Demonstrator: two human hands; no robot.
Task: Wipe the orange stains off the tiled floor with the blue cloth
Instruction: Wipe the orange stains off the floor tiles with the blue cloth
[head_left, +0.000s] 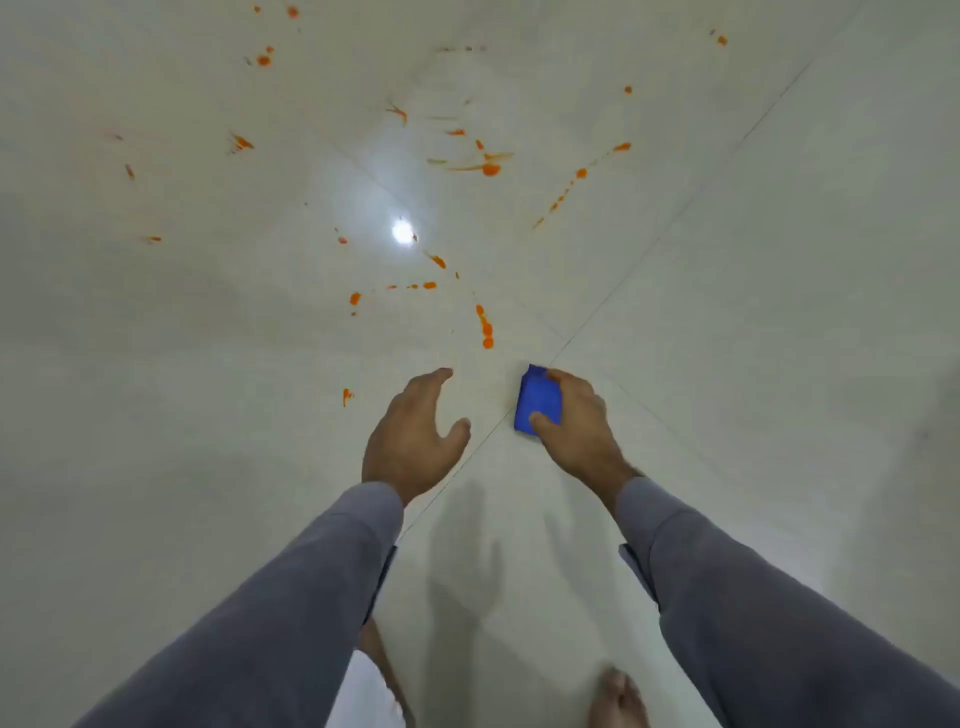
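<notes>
My right hand (576, 426) grips a folded blue cloth (537, 402) between thumb and fingers, low over the pale tiled floor (208, 467). My left hand (410, 431) hovers beside it with fingers relaxed and spread, holding nothing. Orange stains are scattered over the tiles ahead: a streak of drops (485, 327) just beyond the cloth, a small mark (347, 396) left of my left hand, a bigger blob with smears (489, 169) farther off, and a dotted trail (571, 187) to the right.
Thin grout lines (675, 218) cross near the cloth. A bright lamp reflection (402, 231) shines on the floor among the stains. My bare feet (618, 699) stand at the bottom edge, with shadows of my arms on the tiles between.
</notes>
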